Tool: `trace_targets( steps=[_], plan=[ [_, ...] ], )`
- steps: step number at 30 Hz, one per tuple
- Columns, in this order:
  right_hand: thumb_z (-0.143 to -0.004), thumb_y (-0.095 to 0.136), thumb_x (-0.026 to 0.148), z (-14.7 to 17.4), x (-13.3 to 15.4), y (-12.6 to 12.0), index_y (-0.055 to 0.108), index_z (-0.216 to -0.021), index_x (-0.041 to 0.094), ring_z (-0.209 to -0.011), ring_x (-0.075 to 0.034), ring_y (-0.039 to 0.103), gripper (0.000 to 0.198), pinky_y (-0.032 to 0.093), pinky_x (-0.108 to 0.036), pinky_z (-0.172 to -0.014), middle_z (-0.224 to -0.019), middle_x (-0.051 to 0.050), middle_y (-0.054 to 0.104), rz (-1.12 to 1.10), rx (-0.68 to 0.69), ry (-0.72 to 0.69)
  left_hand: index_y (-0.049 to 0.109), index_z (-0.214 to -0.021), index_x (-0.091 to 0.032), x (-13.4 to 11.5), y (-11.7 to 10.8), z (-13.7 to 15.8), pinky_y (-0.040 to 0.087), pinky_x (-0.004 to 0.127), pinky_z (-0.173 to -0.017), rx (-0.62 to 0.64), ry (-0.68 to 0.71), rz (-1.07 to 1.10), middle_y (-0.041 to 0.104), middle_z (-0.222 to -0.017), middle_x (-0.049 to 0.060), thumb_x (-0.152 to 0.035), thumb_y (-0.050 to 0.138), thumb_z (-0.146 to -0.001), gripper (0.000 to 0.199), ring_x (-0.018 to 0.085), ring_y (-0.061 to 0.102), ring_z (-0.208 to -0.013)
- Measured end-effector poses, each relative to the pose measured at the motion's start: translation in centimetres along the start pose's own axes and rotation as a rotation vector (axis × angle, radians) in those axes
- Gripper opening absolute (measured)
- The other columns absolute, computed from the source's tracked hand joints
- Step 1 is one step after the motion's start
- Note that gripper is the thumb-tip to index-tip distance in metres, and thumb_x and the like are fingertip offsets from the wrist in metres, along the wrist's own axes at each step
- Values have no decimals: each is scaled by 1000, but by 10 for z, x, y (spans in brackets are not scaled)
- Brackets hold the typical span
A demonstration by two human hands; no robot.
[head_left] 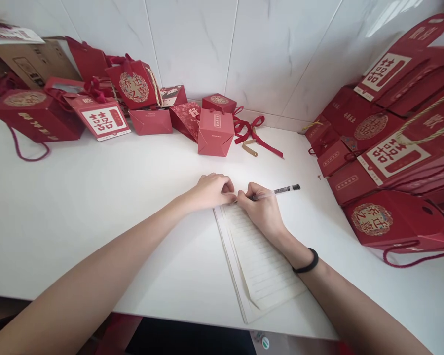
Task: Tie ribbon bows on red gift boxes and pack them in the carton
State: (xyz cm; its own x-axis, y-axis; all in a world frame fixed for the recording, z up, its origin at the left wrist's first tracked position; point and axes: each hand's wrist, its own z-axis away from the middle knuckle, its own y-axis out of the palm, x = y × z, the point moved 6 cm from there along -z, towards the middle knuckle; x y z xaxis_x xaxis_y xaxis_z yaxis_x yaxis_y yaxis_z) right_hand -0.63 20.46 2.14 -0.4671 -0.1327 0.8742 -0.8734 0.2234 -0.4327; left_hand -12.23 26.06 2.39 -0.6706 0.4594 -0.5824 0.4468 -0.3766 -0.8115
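Observation:
On the white table lies a lined notebook [259, 256], its pages layered and the top sheet's lower corner slightly raised. My right hand [263, 209] is closed around a pen [286, 189] with a clear barrel and black end. The pen tip points down toward the notebook's upper part, partly hidden by my fingers. My left hand [213, 191] rests at the notebook's top left corner, fingers curled and thumb down on the paper's edge. Both hands are close together, almost touching. A black band circles my right wrist.
Red gift boxes [216, 130] with gold print line the tiled wall at the back. More red boxes [370, 219] are stacked at the right, near my right forearm. A red ribbon [252, 129] and a small gold strip [249, 149] lie behind my hands.

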Motion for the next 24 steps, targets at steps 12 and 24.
trace_targets(
  steps=[12,24],
  plan=[
    [-69,50,29,0,-1,-2,28,-52,19,-50,-10,26,29,21,-22,-45,-49,5,28,31,-23,62,59,-77,-20,-2,-2,3,40,35,-85,-15,-10,-17,62,-84,0,-35,58,-71,16,19,56,-87],
    [-68,48,28,1,-1,-3,27,-53,19,-50,-9,25,27,20,-22,-45,-51,6,27,21,-44,34,59,-79,-20,-4,-1,3,39,34,-85,-1,-9,-36,62,-85,0,-35,59,-72,17,20,56,-89]
  ],
)
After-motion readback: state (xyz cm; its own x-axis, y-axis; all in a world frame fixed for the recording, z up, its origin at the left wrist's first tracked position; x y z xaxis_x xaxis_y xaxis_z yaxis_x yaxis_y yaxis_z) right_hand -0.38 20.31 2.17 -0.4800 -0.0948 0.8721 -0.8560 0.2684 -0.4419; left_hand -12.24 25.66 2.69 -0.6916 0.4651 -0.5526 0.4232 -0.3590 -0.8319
